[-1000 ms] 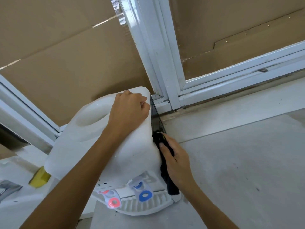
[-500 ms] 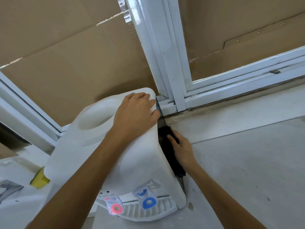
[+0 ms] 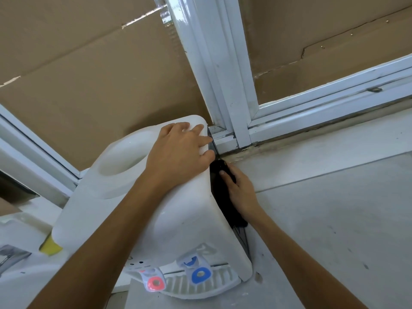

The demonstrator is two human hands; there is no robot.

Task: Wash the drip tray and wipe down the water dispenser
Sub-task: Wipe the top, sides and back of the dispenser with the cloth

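Pale grey concrete-look counter (image 3: 334, 219), dusty and speckled, runs up to a white-painted window frame (image 3: 223, 74) whose panes are covered with brown cardboard sheets (image 3: 78, 63). White plastic countertop water dispenser (image 3: 178, 219) stands on the counter near the frame corner, seen from above; round recess in its top to the left, red tap lever (image 3: 154, 282) and blue tap lever (image 3: 201, 273) at its front. White slotted drip tray (image 3: 200, 286) sits in place under the taps at the dispenser's base. Left hand (image 3: 178, 152) lies flat on the dispenser's top right corner, fingers straight and slightly spread, fingertips reaching the back edge, palm pressing down; nothing gripped. Right hand (image 3: 240, 190) is down along the dispenser's right side, fingers extended and pressing a black cloth (image 3: 220, 197) against the side panel toward the back; thumb lies on the cloth, other fingers partly hidden behind it, so cannot tell if any curl round the cloth. Cloth hangs down the side, lower end near the dark vent grille at the dispenser's rear lower edge. Yellow object (image 3: 50, 247) pokes out beside the dispenser at left, too hidden to identify. Metal piece (image 3: 9, 257) at far left edge, blurred.
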